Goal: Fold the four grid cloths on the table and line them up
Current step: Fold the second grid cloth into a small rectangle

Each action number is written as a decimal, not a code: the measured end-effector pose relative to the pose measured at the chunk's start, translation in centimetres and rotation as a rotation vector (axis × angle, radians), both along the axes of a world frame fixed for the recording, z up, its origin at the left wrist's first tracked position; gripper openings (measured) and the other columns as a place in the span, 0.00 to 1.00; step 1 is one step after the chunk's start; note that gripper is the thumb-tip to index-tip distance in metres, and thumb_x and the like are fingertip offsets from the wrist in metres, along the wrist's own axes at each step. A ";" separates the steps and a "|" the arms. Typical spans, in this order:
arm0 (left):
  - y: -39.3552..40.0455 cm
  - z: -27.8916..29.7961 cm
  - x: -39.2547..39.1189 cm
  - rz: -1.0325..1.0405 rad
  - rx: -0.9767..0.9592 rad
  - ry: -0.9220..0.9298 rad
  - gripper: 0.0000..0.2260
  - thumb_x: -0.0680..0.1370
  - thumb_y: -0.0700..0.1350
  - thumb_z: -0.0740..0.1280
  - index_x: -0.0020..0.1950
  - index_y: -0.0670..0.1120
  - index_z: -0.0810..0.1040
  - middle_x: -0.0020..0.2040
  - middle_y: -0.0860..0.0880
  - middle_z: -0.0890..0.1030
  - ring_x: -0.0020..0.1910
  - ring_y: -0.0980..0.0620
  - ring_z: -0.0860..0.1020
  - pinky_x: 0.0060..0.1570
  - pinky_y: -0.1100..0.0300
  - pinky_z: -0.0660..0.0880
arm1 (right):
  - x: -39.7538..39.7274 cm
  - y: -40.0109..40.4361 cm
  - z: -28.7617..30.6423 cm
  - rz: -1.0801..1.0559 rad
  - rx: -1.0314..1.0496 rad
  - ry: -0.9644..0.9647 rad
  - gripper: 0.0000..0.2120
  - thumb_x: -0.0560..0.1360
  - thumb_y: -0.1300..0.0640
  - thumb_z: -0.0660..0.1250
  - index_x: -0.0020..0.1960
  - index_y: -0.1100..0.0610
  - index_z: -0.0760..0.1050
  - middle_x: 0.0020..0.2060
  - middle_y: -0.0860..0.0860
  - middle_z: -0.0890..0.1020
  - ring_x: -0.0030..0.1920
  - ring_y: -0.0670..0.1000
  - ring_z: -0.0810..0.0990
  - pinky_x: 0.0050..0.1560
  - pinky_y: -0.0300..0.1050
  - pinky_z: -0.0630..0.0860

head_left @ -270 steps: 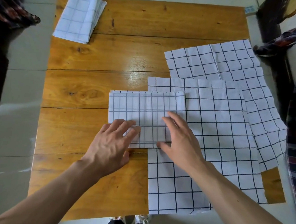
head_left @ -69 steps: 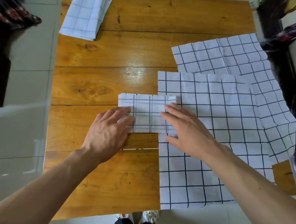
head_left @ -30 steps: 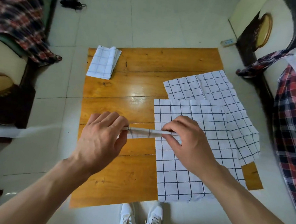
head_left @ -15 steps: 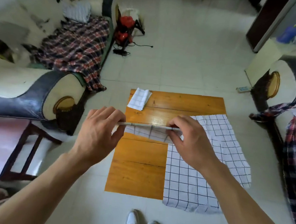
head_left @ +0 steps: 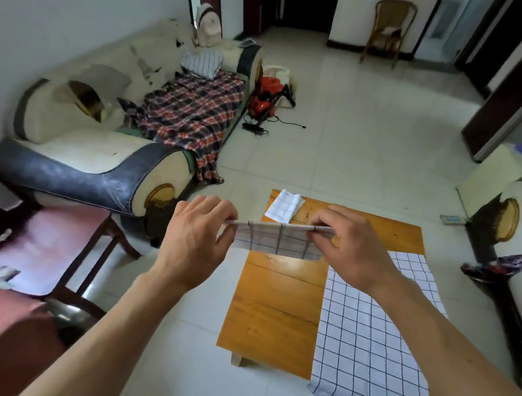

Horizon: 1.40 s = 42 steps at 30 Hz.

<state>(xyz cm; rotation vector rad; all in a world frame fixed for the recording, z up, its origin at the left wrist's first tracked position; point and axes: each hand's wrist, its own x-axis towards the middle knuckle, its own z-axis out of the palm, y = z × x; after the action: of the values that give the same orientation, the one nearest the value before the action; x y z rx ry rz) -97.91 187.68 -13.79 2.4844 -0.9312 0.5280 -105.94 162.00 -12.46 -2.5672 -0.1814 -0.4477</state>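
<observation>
A folded white grid cloth (head_left: 277, 240) hangs in the air above the wooden table (head_left: 272, 310). My left hand (head_left: 196, 239) pinches its left end and my right hand (head_left: 347, 250) pinches its right end. Another folded grid cloth (head_left: 284, 206) lies at the table's far left corner. A flat unfolded grid cloth (head_left: 370, 341) covers the table's right side and hangs over the near edge. My right arm hides part of it, and I cannot make out a separate cloth beneath it.
A sofa (head_left: 96, 155) with a plaid blanket (head_left: 194, 112) stands to the left. A wooden chair with a pink seat (head_left: 43, 244) is at near left. Another sofa arm (head_left: 505, 221) is to the right. A red appliance (head_left: 265, 100) sits on the tiled floor.
Both hands pressed the folded cloth flat on the table, then picked it up by its ends. The view has tilted up and back, showing the room; the cloth stays raised between my hands.
</observation>
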 end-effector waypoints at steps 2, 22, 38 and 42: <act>2.2 0.1 1.2 0.008 -0.030 0.005 0.05 0.76 0.44 0.71 0.47 0.49 0.76 0.43 0.55 0.77 0.42 0.52 0.73 0.43 0.54 0.68 | 1.4 2.1 0.4 -0.001 -0.004 -0.006 0.05 0.74 0.60 0.71 0.46 0.52 0.77 0.41 0.44 0.78 0.44 0.47 0.76 0.44 0.48 0.76; 17.4 0.4 19.9 -0.267 -0.138 0.127 0.08 0.74 0.40 0.73 0.44 0.49 0.74 0.39 0.59 0.73 0.39 0.56 0.71 0.39 0.58 0.71 | 14.5 19.0 0.7 -0.244 0.038 -0.011 0.06 0.75 0.59 0.71 0.47 0.51 0.76 0.43 0.41 0.76 0.45 0.44 0.76 0.40 0.44 0.76; 4.9 1.6 45.0 -0.454 0.037 0.159 0.07 0.73 0.37 0.73 0.44 0.47 0.78 0.40 0.56 0.77 0.39 0.55 0.75 0.37 0.56 0.75 | 35.3 9.6 -1.7 -0.375 0.175 -0.011 0.06 0.76 0.59 0.68 0.47 0.50 0.73 0.42 0.44 0.76 0.42 0.50 0.77 0.42 0.51 0.76; -2.4 -0.1 48.4 -0.639 0.058 0.182 0.03 0.77 0.42 0.70 0.46 0.49 0.77 0.41 0.56 0.77 0.40 0.54 0.76 0.37 0.53 0.76 | 34.8 6.0 -2.3 -0.557 0.167 0.025 0.05 0.77 0.57 0.68 0.47 0.49 0.73 0.42 0.43 0.75 0.39 0.46 0.75 0.37 0.48 0.75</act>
<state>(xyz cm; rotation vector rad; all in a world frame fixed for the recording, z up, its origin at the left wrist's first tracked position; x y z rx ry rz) -49.54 185.27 -13.93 2.0624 -1.5770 0.0610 -71.12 168.05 -14.77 -2.4281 0.5708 -0.5994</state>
